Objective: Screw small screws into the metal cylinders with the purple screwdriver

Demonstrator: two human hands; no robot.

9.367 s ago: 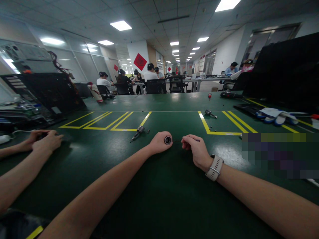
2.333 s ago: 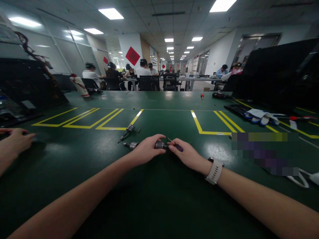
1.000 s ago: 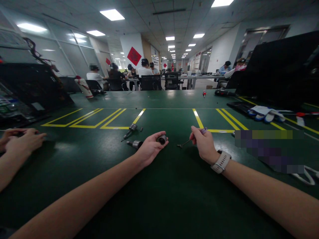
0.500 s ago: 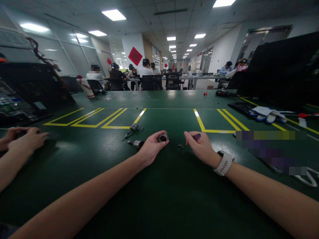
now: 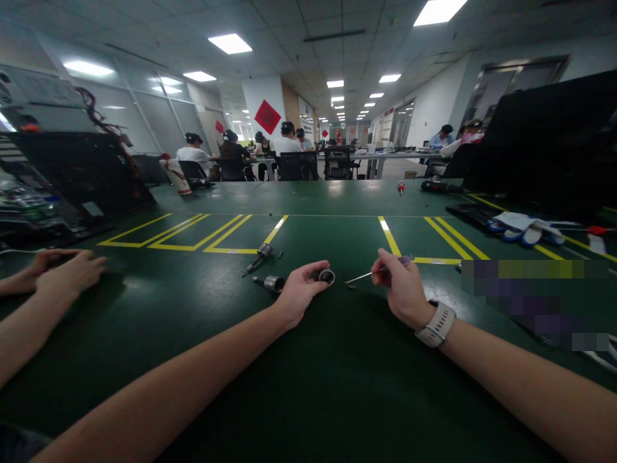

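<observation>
My left hand [image 5: 299, 290] is closed around a hollow metal cylinder [image 5: 326, 276], its round opening turned toward me. In my right hand [image 5: 402, 283] is a screwdriver with a purplish, see-through handle [image 5: 405, 259]. Its thin shaft [image 5: 360, 278] points left, with the tip a short way right of the cylinder and apart from it. A few tiny metal parts [image 5: 351, 287] lie on the green table under the tip. Left of my left hand rest a metal part with a thin shaft [image 5: 259, 257] and a second metal part with a wider sleeve [image 5: 270, 283].
A tiny metal piece [image 5: 280, 254] lies behind the sleeve. At far left are another person's hands [image 5: 72, 273]. Yellow tape [image 5: 231, 251] marks the table [image 5: 308, 386]. White-and-blue gloves [image 5: 525, 228] and a black power tool [image 5: 441, 186] lie at right. Black panels stand on both sides.
The screwdriver has swung from pointing down at the tiny parts to lying nearly level, its tip toward the cylinder. My left hand still holds the cylinder. The whole view has shifted slightly.
</observation>
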